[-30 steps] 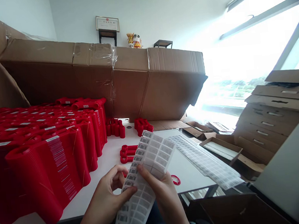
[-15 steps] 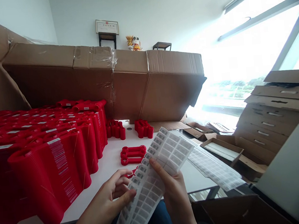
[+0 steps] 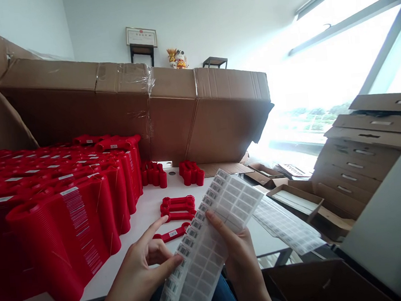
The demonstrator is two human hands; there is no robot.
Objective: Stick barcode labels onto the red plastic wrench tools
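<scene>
My right hand (image 3: 235,246) grips a sheet of barcode labels (image 3: 209,248), thumb on the front. The sheet slants from upper right to lower left, with printed barcodes along its left column and pale grid cells elsewhere. At its left edge is my left hand (image 3: 150,258): the thumb tip touches the edge, the index finger stretches out, and the other fingers curl loosely. Just beyond lies a red bone-shaped plastic piece (image 3: 174,233) with a white barcode label. Behind it, more red bone-shaped pieces (image 3: 177,208) lie on the white table (image 3: 140,226), partly covered by the sheet.
A large block of stacked red pieces (image 3: 62,219) fills the left, many labelled. Two small red stacks (image 3: 191,173) stand farther back. Behind leans a big cardboard box (image 3: 170,120). More label sheets (image 3: 287,225) overhang the right edge, near open cartons (image 3: 296,200) and stacked flat boxes (image 3: 358,155).
My left index finger has straightened and swung up and away from the thumb, uncovering the labelled red piece. The sheet and my right hand have shifted slightly right.
</scene>
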